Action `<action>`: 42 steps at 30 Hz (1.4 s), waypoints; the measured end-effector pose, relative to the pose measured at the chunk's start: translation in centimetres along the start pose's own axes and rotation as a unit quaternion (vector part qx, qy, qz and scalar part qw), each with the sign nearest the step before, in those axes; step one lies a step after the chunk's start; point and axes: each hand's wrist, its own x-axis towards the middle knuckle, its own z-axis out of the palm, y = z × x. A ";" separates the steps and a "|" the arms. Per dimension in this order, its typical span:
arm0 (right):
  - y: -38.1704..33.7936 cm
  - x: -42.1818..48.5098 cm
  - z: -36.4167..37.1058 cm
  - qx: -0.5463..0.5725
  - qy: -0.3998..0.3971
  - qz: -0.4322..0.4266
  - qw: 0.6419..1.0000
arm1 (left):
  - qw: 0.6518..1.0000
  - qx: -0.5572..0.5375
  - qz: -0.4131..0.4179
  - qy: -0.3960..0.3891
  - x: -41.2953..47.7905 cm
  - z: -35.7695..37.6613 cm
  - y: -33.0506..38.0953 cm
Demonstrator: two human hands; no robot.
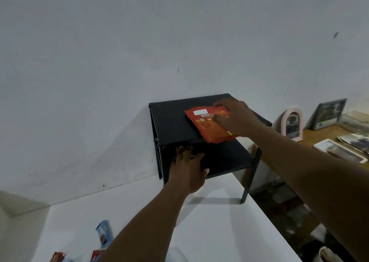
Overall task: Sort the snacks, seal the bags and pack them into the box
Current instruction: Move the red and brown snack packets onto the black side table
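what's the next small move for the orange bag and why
Probably slide the orange bag off the top panel and down into the black box: the right hand holds it on top, and the left hand touches the front.

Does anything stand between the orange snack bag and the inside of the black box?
Yes. The orange snack bag, pinched by the right hand, lies on the closed top panel of the black box, which blocks the way down. The front looks open, but the left hand sits at that opening.
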 end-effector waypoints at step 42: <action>-5.9 -6.8 3.7 -0.059 -0.079 -0.120 0.988 | 0.999 -0.038 0.009 0.026 -13.6 -2.9 -1.5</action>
